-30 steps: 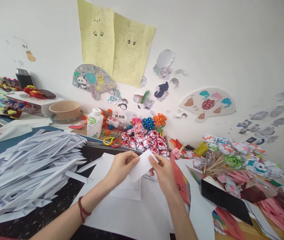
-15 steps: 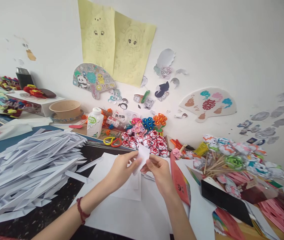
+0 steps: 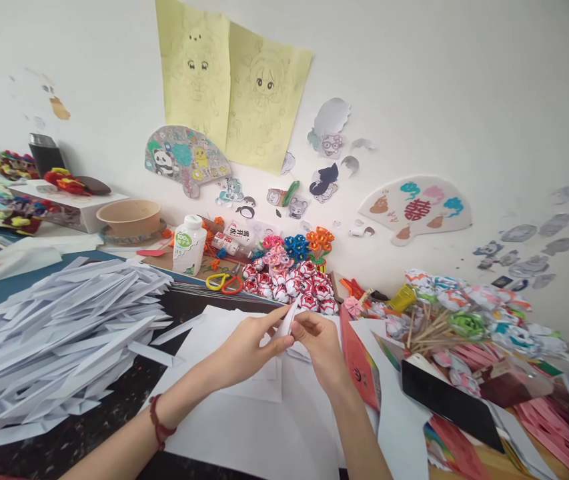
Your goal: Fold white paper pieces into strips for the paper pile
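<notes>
My left hand (image 3: pixel 244 348) and my right hand (image 3: pixel 320 347) meet over the white sheets (image 3: pixel 244 427) in front of me. Both pinch a small white piece of paper (image 3: pixel 287 319), now folded narrow and held nearly edge-on between the fingertips. The left wrist wears a red string bracelet (image 3: pixel 157 422). A big heap of folded white paper strips (image 3: pixel 59 327) lies to the left of my hands.
Behind my hands are paper roses (image 3: pixel 291 283), yellow-and-red scissors (image 3: pixel 224 283), a white bottle (image 3: pixel 189 245) and a brown bowl (image 3: pixel 129 217). On the right lie a black phone (image 3: pixel 451 403), flowers on wooden sticks (image 3: pixel 457 313) and red paper. Drawings and paper fans hang on the wall.
The paper was a wide sheet held between both hands. It has been folded together, and my hands have closed in until the fingertips almost touch.
</notes>
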Available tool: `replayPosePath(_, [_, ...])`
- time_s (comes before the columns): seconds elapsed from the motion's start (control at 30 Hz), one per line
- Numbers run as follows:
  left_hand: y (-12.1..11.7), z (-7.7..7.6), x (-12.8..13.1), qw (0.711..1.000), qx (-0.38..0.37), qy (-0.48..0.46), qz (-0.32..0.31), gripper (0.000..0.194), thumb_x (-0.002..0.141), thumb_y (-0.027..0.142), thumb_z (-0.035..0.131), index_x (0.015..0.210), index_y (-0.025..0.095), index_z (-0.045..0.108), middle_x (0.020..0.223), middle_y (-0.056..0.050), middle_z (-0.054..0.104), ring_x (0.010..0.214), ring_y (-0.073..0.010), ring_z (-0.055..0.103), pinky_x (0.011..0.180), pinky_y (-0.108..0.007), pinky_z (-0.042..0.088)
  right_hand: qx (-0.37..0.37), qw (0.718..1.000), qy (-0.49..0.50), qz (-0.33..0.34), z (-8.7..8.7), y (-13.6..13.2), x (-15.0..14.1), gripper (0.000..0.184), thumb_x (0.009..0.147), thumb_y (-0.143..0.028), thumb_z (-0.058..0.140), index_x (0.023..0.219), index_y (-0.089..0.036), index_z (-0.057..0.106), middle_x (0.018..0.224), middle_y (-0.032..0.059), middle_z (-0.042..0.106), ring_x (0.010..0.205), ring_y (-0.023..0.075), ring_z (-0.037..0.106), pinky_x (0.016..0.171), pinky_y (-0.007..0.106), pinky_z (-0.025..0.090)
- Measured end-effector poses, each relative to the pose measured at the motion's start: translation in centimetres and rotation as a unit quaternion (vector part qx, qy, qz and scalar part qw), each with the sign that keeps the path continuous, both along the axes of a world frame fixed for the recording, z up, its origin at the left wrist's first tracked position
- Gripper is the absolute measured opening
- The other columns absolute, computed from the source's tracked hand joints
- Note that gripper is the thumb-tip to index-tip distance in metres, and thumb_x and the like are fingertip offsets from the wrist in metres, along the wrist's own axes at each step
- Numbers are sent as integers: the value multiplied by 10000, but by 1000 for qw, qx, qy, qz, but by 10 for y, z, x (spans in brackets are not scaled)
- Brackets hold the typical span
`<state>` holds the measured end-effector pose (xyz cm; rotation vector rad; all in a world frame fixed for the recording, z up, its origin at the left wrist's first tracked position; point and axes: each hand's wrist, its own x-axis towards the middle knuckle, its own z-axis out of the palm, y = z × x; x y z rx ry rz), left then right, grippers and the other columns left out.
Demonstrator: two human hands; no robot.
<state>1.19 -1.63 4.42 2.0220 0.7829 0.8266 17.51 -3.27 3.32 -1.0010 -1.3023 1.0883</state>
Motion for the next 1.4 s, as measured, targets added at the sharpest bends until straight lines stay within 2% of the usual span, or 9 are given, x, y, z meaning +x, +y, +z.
replayPosePath(0.13, [-1, -3, 2, 998, -32, -58, -20, 385, 907, 345, 368, 1247, 205, 480, 900, -28, 639, 757, -148, 544, 687, -241, 431, 5, 1000, -15, -6, 5, -1, 1, 116, 772, -296, 627, 756, -182, 642, 639, 1, 613, 578, 138, 557, 582, 254, 461])
replayPosePath(0.33, [10, -7, -1, 968, -141, -179, 105, 351, 869, 311, 419, 1141, 134, 553, 1014, -73, 643, 879, -201, 579, 739, -274, 458, -36, 994, -51, -86, -4, 7, 13, 154, 721, -302, 634, 647, -176, 586, 605, 4, 602, 540, 140, 561, 550, 257, 464])
replayPosePath(0.43, [13, -4, -4, 964, -184, -178, 73, 355, 827, 366, 502, 1064, 122, 602, 907, -66, 674, 778, -199, 603, 651, -261, 468, -96, 989, -75, -82, -8, 10, 17, 161, 702, -328, 650, 656, -181, 603, 619, 22, 621, 580, 174, 595, 572, 287, 484])
replayPosePath(0.57, [12, -4, -6, 960, -222, -169, 7, 332, 755, 378, 616, 950, 111, 642, 874, -74, 681, 765, -208, 619, 626, -253, 466, -81, 996, 4, -31, -3, 6, 13, 232, 729, -368, 648, 899, -210, 644, 840, 59, 670, 728, 211, 628, 655, 317, 498])
replayPosePath(0.9, [9, -3, -11, 909, -364, -196, -59, 331, 708, 391, 682, 863, 102, 639, 853, -107, 682, 722, -209, 643, 625, -279, 486, -111, 993, 35, 32, 2, -3, 9, 243, 710, -405, 678, 743, -167, 640, 665, 19, 622, 557, 152, 568, 524, 253, 442])
replayPosePath(1.1, [8, 2, -8, 939, -292, -178, 19, 334, 718, 431, 651, 829, 118, 621, 774, -67, 670, 631, -175, 610, 542, -247, 462, -87, 994, -56, 25, 5, -4, 3, 310, 739, -467, 624, 759, -158, 632, 690, 21, 599, 584, 143, 535, 506, 225, 408])
replayPosePath(1.27, [10, -3, -8, 965, -22, -110, 236, 275, 786, 390, 570, 751, 133, 660, 725, -34, 673, 665, -169, 586, 579, -233, 432, 20, 957, -166, -235, 0, 0, 0, 377, 683, -454, 685, 932, -181, 613, 802, 46, 612, 636, 157, 542, 581, 254, 445])
replayPosePath(1.33, [8, -5, -6, 959, 65, -82, 264, 236, 826, 329, 523, 852, 164, 690, 837, -36, 702, 746, -180, 605, 652, -243, 443, 20, 970, -149, -192, 0, 0, -3, 413, 711, -465, 657, 1007, -181, 605, 861, 67, 627, 685, 172, 578, 628, 273, 468])
replayPosePath(1.4, [4, -6, -4, 967, 91, -59, 229, 267, 850, 294, 489, 1035, 211, 664, 956, -34, 706, 772, -179, 625, 698, -252, 455, 13, 992, -100, -74, 2, -1, -8, 441, 762, -474, 600, 1091, -182, 589, 948, 91, 639, 790, 199, 607, 697, 294, 481])
